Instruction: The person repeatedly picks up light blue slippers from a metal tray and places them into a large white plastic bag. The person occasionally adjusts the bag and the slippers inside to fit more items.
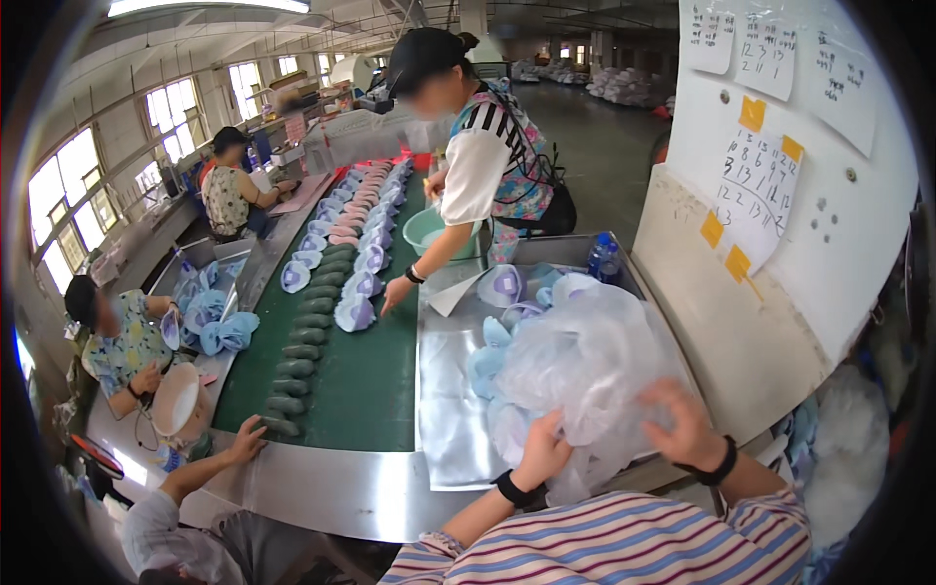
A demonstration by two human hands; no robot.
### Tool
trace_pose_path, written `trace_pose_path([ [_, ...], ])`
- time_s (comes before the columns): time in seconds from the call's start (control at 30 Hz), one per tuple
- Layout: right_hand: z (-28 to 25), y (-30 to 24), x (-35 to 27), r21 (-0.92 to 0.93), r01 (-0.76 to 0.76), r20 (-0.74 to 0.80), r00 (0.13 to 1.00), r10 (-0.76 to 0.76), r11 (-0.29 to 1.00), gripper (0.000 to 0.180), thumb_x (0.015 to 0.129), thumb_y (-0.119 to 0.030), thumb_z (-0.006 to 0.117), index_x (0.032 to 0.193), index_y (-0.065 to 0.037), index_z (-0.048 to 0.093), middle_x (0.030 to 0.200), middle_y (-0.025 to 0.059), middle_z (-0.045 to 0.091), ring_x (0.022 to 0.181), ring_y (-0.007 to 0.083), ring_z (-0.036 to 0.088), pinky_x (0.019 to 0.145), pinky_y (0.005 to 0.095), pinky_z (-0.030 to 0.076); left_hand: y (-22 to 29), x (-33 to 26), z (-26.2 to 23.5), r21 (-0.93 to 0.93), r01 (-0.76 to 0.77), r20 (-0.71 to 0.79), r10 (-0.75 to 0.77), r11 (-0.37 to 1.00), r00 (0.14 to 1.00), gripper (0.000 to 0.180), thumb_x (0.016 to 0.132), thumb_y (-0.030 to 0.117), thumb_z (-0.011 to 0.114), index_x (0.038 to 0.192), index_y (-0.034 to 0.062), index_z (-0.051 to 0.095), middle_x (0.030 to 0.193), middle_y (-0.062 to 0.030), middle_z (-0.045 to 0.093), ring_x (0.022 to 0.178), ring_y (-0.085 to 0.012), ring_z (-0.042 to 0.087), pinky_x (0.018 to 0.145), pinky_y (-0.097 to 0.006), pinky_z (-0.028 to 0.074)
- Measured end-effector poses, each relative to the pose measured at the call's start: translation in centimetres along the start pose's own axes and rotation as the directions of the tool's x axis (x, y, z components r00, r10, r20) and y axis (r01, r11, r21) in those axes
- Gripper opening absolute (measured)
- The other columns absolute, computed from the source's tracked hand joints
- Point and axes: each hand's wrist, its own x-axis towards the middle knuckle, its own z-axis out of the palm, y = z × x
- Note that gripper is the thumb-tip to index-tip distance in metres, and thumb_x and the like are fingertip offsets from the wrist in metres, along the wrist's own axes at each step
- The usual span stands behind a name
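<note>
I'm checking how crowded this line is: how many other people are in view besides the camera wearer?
4: one standing across the green belt at its far right side, one seated far left, one seated at left, one at the near left corner. Others may be hidden farther back.

Both forearms rise from lower edge, bare below striped sleeves, each wrist with a black band. Left hand [542, 450] angled up and right, fingers curled, gripping, knuckles toward camera. Right hand [681, 421] higher and well apart to the right, palm down, fingers [655, 392] spread and bent at the tips, pressing flat. Elbows bent, close to torso.
</note>
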Motion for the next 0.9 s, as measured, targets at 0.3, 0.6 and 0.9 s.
trace_pose_path([
  [0.3,1.5,1.5,-13.4,0.140,-0.355,-0.079,0.927,0.368,0.924,0.076,0.066,-0.037,0.072,0.122,0.002,0.040,0.118,0.0222,0.048,0.109,0.0371,0.048,0.093,0.0420,0.038,1.3,2.5,13.4,-0.359,-0.165,0.553,0.352,0.919,0.756,0.023,0.077,0.010,0.054,0.098,0.0007,0.054,0.090,-0.0158,0.057,0.081,-0.0287,0.052,0.075,-0.035,0.043],
  [0.6,-17.4,3.5,-34.9,-0.221,-0.887,-0.878,0.362,0.313,0.406,0.021,0.074,-0.015,0.054,0.090,-0.001,0.056,0.083,0.0135,0.058,0.074,0.0288,0.055,0.077,0.0399,0.042,7.3,3.8,25.6,-0.359,0.303,0.899,0.239,0.883,0.367,0.060,0.081,0.007,0.054,0.133,0.0000,0.025,0.132,-0.0177,0.036,0.121,-0.0275,0.038,0.099,-0.037,0.030],
  [0.9,-34.5,6.3,-38.3,-0.208,-0.861,-0.868,-0.057,-0.493,0.465,0.039,0.075,-0.001,0.057,0.111,0.007,0.045,0.108,0.0158,0.052,0.096,0.0253,0.050,0.084,0.0339,0.041,3.6,0.4,31.7,-0.042,0.279,0.991,0.004,0.960,0.134,0.031,0.085,0.007,0.050,0.116,0.0013,0.050,0.112,-0.0101,0.056,0.104,-0.0204,0.053,0.090,-0.032,0.040],
])
